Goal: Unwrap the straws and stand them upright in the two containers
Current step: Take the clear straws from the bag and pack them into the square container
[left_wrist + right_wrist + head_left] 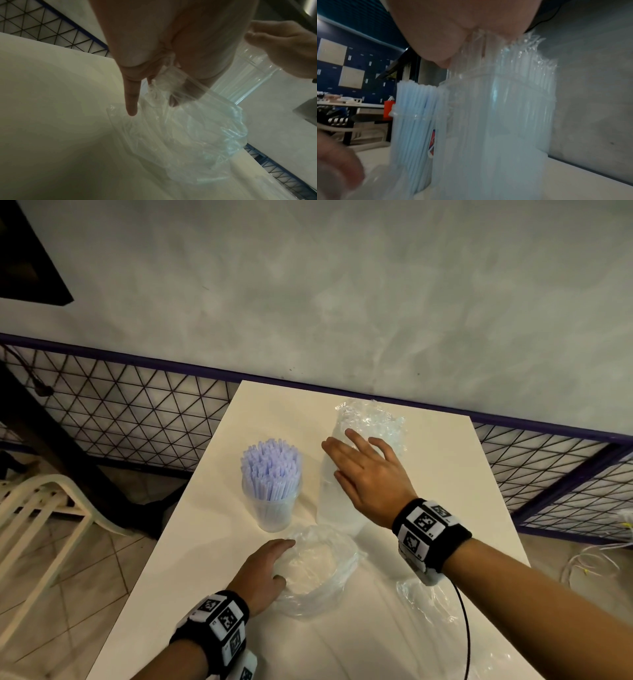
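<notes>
On the white table stands a clear container packed with upright pale blue straws. To its right is a second clear container holding a bundle of clear straws. My right hand lies on that bundle with fingers spread and straight; in the right wrist view the palm covers the pointed straw tips. My left hand grips a crumpled clear plastic wrapper near the front. In the left wrist view the wrapper is pinched between thumb and fingers, index finger straight.
Another crumpled clear wrapper lies at the front right under my right forearm. A wire-mesh fence with a purple rail and a grey wall stand behind the table. A cream chair is on the left, beside the table's left edge.
</notes>
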The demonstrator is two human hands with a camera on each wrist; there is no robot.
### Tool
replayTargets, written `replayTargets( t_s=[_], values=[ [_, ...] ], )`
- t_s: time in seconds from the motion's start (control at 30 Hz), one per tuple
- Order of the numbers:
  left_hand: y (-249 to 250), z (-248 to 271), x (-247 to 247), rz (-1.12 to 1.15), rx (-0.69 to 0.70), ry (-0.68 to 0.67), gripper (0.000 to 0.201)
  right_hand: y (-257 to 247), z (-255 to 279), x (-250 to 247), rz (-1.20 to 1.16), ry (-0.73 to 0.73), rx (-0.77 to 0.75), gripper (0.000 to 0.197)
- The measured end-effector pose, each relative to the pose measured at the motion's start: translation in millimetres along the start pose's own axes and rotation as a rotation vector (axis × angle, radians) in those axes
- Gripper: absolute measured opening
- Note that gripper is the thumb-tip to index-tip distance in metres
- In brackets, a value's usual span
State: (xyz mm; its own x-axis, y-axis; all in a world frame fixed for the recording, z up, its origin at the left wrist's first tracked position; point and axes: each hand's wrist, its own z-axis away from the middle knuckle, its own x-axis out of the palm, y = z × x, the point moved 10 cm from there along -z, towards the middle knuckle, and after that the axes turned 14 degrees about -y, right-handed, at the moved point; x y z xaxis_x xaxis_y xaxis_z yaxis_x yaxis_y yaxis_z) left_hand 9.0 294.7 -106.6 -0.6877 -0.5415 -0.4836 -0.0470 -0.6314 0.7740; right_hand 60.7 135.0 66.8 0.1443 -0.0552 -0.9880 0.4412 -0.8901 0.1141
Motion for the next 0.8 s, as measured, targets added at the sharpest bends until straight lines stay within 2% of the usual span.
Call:
replayTargets(
  t_s=[0.23, 0.53, 0.7, 0.8],
  values=[
    [2.2, -2.8, -0.9, -0.001, 0.006, -0.002, 0.069, 1.1, 3.7, 21.9, 0.088, -0.164, 0.026, 0.07],
    [7.7, -3.6, -4.2, -0.008, 0.026, 0.01, 0.068, 1.9, 2.4, 21.6, 0.045, -0.202, 0.037, 0.07],
    [8.5, -3.0, -3.5, -0.017, 0.024, 0.005, 0.068, 0.7, 0.9, 4.0, -0.052, -0.129, 0.058, 0.058],
    [6.4, -2.8, -2.4, -0.01, 0.011, -0.001, 0.068, 6.6, -3.5, -13.7, -0.117, -0.049, 0.134, 0.058]
  ],
)
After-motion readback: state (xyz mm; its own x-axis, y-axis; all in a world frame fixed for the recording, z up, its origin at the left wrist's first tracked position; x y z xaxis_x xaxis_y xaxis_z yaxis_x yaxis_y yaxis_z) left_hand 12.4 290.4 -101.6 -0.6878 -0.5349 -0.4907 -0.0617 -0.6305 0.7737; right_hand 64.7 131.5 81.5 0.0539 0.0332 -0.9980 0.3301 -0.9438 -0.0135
